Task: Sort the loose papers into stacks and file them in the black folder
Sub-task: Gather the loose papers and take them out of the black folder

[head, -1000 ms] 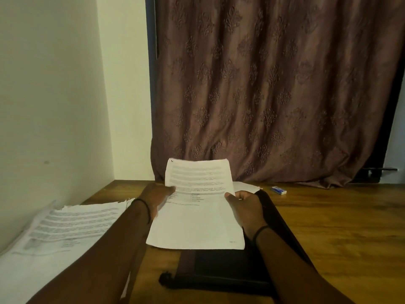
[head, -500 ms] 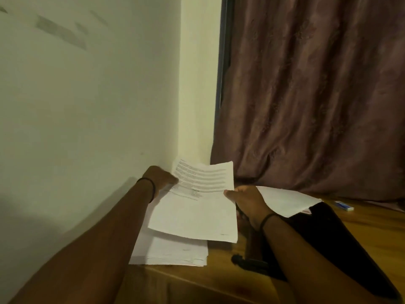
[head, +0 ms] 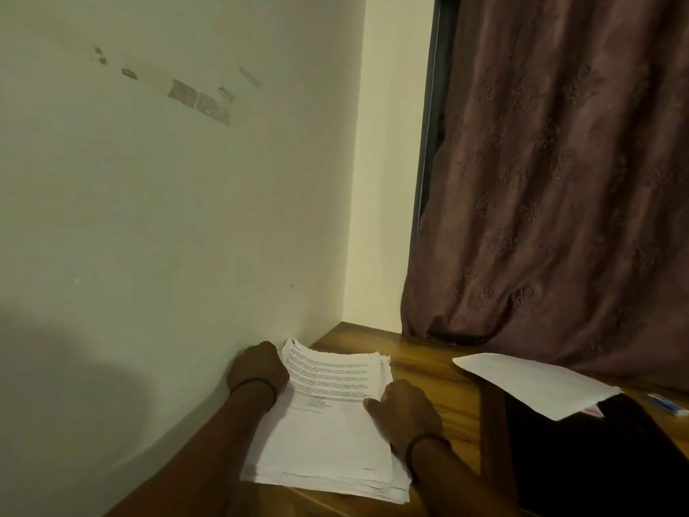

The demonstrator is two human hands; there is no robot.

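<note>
A thick stack of white papers (head: 328,445) lies on the wooden table (head: 443,397), tight against the left wall. A printed sheet (head: 335,375) lies flat on top of it. My left hand (head: 257,371) holds that sheet's left edge by the wall, with its fingers hidden. My right hand (head: 404,408) grips the sheet's right edge, thumb on the paper. The black folder (head: 596,460) lies on the table to the right, with a blank white sheet (head: 533,382) resting across its far end.
A cream wall (head: 167,255) runs close along the table's left side. A brown patterned curtain (head: 559,181) hangs behind the table. A small blue and white eraser (head: 667,403) lies at the far right, beyond the folder.
Both hands carried the printed sheet left from above the folder and lowered it onto the stack by the wall. My view swung left with them.
</note>
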